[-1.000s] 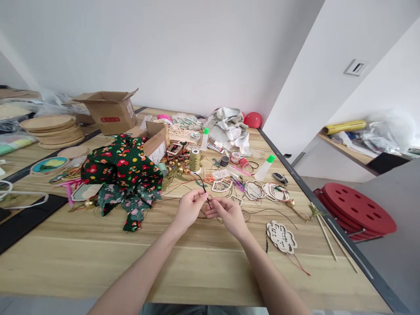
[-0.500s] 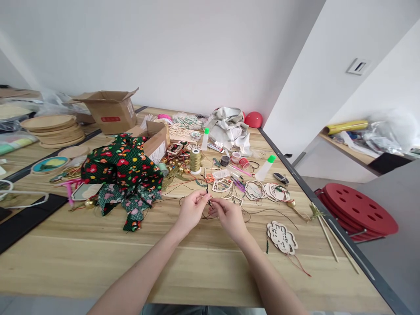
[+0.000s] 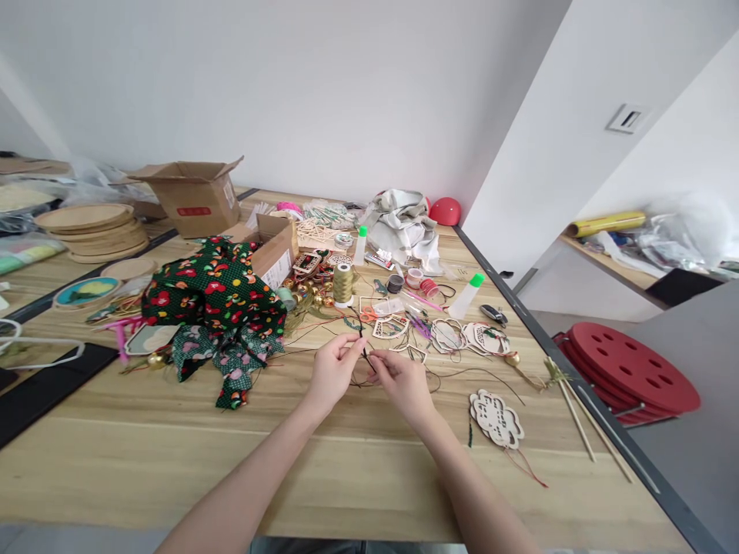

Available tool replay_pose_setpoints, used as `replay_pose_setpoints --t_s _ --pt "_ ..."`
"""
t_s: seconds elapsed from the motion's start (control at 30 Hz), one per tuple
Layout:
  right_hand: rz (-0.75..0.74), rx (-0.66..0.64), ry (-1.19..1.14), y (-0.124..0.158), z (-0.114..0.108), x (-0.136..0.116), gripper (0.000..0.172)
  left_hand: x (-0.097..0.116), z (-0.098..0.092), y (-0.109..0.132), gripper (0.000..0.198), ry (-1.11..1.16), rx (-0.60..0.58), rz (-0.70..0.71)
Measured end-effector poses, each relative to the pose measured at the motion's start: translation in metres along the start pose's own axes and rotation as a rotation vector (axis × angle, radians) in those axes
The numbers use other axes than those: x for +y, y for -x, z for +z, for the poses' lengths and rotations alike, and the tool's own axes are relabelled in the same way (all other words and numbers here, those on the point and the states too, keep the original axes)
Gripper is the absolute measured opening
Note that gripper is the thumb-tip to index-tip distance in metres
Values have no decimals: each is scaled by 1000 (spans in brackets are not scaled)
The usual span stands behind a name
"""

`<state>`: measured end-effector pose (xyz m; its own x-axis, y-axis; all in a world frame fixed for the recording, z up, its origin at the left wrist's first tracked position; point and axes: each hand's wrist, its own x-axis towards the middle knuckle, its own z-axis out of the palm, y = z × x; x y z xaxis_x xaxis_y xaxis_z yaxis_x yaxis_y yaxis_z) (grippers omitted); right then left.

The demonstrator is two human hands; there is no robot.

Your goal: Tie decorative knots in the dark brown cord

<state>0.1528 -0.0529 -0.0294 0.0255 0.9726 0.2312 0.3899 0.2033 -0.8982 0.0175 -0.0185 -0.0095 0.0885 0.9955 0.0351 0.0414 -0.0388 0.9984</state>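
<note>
Smooth white walls (image 3: 323, 92) stand behind a wood-grained, honey-coloured tabletop (image 3: 346, 477). Over its middle hangs a thin black string-like cord (image 3: 361, 331), pinched between thumb and fingertips by the left hand (image 3: 333, 373) and, just below, by the right hand (image 3: 401, 378); curled fingers hide part of it, and whether the hands touch I cannot tell. Soft, rumpled dark-green cloth with a red print (image 3: 216, 285) partly covers a low brown cardboard carton (image 3: 271, 245), its white label too small to read. Nearer the right forearm lies a flat, scalloped pale wooden plaque (image 3: 496, 418), its dark cut-out lettering illegible
</note>
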Motion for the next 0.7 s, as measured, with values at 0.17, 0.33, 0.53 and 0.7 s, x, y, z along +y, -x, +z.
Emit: replay_pose_setpoints --t_s 0.17,0.33,0.53,0.7 --pt "17 -2 -20 1 0 -2 29 -1 1 0 48 0 18 6" --pt "-18 -22 23 2 0 -3 31 -2 3 1 47 16 25 -4" --pt "4 -2 51 3 1 -5 34 -5 4 1 44 19 14 8" --pt "22 10 83 5 2 -7 33 -7 4 1 40 20 5 20"
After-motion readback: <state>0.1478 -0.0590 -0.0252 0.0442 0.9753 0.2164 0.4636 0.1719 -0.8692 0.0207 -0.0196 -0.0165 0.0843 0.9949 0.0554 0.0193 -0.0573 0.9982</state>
